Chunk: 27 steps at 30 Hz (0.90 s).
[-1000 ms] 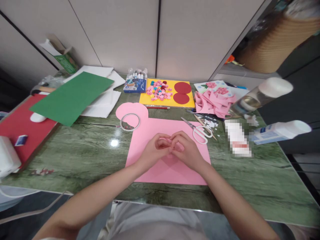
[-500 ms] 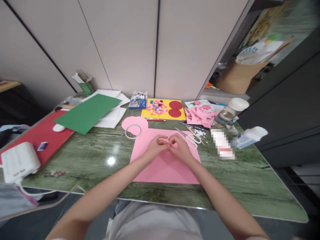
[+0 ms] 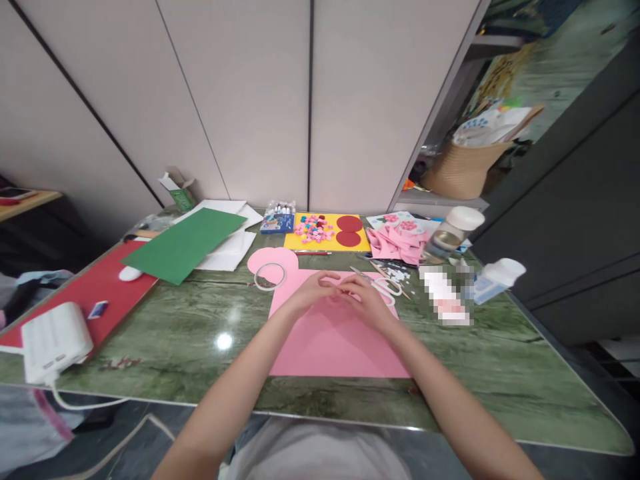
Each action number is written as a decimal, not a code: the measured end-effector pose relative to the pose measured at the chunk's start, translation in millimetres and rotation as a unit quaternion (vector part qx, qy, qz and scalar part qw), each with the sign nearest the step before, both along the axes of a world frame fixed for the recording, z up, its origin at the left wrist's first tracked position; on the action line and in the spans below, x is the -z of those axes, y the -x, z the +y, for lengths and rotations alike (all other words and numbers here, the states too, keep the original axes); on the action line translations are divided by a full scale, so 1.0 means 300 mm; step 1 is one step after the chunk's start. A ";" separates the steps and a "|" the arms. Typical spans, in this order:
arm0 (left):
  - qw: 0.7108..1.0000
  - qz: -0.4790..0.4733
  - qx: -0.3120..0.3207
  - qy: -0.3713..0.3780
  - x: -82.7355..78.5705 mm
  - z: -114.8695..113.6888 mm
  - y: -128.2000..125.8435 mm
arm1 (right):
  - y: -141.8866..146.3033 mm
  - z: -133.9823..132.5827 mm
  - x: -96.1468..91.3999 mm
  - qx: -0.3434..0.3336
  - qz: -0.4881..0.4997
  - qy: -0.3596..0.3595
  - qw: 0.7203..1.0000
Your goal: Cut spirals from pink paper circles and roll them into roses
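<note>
My left hand (image 3: 315, 293) and my right hand (image 3: 366, 300) meet at the fingertips over the upper part of a pink sheet (image 3: 340, 347). Both have bent fingers pressed together; whatever may be between them is too small or hidden to make out. Just beyond my right hand lie white-handled scissors (image 3: 389, 287), partly behind it. To the left of my left hand, a silver ring (image 3: 271, 277) rests over pink cut paper circles (image 3: 280, 257).
At the back, a yellow sheet (image 3: 327, 245) bears small coloured pieces and dark red circles. Pink scraps (image 3: 397, 245), a clear bottle (image 3: 453, 233) and a white bottle (image 3: 500, 280) stand right. Left are a green sheet (image 3: 187, 243), a red sheet (image 3: 123, 293) and a white power bank (image 3: 57, 343).
My hands stay together over the pink sheet while their fingers shift, the right fingers now stretching further over the left. The whole view has tilted slightly upward.
</note>
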<state>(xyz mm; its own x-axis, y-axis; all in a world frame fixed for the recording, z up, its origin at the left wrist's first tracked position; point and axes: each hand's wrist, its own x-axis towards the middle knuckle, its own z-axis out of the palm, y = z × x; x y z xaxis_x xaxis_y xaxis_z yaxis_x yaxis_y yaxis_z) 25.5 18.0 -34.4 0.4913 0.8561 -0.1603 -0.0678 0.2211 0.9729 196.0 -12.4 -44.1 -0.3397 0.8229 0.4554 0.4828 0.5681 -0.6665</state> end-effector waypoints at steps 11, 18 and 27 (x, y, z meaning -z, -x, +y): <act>0.997 -0.051 -0.056 0.021 0.042 -0.031 -0.043 | 0.015 0.007 0.021 0.106 0.042 -0.008 0.993; 0.996 -0.065 -0.055 0.033 0.040 -0.040 -0.048 | 0.014 0.001 0.009 0.093 0.032 0.004 0.995; 0.997 -0.056 -0.050 0.016 0.026 -0.024 -0.028 | 0.008 0.000 0.007 0.042 0.009 -0.008 0.999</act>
<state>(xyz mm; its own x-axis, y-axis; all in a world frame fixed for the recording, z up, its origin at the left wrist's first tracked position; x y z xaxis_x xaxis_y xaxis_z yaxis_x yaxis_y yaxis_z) 34.1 10.8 -42.4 0.4196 0.8972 -0.1377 -0.1996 0.2391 0.9502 193.8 -12.5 -46.2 -0.2616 0.8405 0.4746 0.5173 0.5372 -0.6662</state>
